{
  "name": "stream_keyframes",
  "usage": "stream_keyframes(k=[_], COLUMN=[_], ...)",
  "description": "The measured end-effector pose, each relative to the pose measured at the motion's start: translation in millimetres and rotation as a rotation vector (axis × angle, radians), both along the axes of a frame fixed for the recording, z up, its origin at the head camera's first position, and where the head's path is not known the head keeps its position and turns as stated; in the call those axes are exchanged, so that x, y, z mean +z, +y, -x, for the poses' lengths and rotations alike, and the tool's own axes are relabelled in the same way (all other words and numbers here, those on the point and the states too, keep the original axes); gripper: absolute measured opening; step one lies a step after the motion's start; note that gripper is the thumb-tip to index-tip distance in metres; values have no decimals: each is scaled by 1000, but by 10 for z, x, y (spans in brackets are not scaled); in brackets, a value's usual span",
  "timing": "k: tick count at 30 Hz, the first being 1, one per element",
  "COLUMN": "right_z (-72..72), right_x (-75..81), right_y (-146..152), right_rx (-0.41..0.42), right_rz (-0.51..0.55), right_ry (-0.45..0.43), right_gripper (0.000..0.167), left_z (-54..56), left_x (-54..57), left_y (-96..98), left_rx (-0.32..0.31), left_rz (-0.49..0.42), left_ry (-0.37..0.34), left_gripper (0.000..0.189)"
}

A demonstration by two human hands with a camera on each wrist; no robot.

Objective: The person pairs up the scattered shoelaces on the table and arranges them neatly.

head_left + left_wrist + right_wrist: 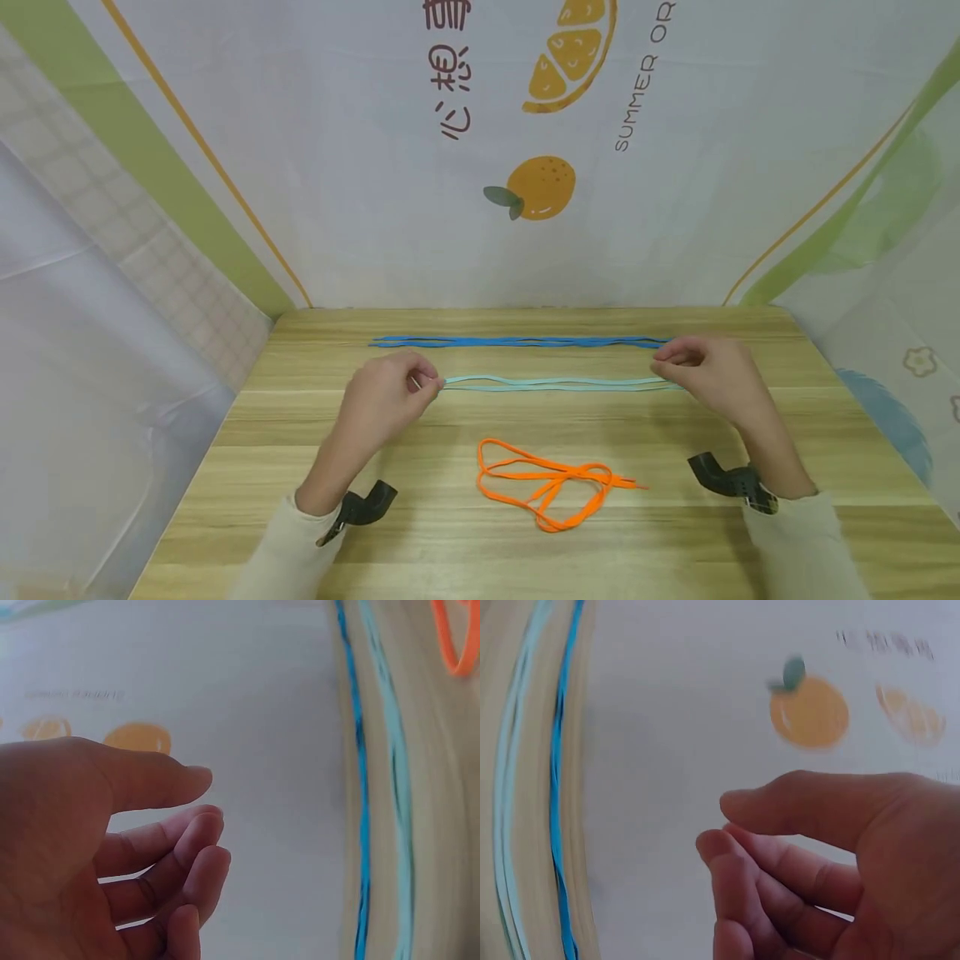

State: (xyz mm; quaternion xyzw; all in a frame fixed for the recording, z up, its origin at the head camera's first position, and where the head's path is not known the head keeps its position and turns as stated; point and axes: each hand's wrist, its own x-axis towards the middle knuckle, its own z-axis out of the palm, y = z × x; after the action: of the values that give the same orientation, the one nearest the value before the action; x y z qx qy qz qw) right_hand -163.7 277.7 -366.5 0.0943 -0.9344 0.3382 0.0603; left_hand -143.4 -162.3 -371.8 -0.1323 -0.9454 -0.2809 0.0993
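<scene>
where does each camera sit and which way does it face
Head: worn on the head, facing forward and down over the table; left hand, right hand and sleeves show.
Left wrist: worn there, facing past the left hand toward the cloth.
Right wrist: worn there, facing past the right hand toward the cloth.
Shared: both wrist views show blue strands and mint strands.

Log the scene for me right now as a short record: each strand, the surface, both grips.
Blue strands: laid out lengthwise, farthest from the person
Pale green strands: laid out lengthwise, roughly parallel to the blue, nearer
Orange cord: loosely looped, nearest the person
Table: wood-grain top
Left grip: holding nothing, thumb apart from fingers, near the pale green strands' left end
Right grip: holding nothing, near both strand sets' right ends
</scene>
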Motion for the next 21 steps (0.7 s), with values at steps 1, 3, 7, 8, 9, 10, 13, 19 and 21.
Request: stream_keyframes(k=[1,3,7,8,9,10,13,19,21], right_z=[-11,-30,-65,-74,-80,-85,-92,-99,-107], right_x=[2,-10,-79,-102,-126,-153,-238,-358,-375], right_y=[-71,-214,-466,-519,-568,-612,-726,-880,-910], right_rx=[23,65,145,165,188,212,275,345,360], right_rz=[-6,-8,-1,2,3,5,-8,-33,-27], right_ry=[2,-4,-19,-27,-31,-34,-54,-92,-99], right_gripper=[19,14,6,5,4,4,3,4,5], left_z=[-14,-44,-101,-111,-123,-131,-156,-195,-200], left_x=[-24,-78,-213,-251,-286,-323,-418,-539,-576], left_y=[54,157,309,338,364,389,461,573,596], left_rx=[-14,-37,-76,-88,-101,-111,-137,-155,-156], left_rz=[5,22,71,83,93,107,159,257,277], left_ry=[-17,-54,-144,-165,-186,-206,-255,-330,-336], left_gripper=[9,11,17,19,20,20,24,49,56])
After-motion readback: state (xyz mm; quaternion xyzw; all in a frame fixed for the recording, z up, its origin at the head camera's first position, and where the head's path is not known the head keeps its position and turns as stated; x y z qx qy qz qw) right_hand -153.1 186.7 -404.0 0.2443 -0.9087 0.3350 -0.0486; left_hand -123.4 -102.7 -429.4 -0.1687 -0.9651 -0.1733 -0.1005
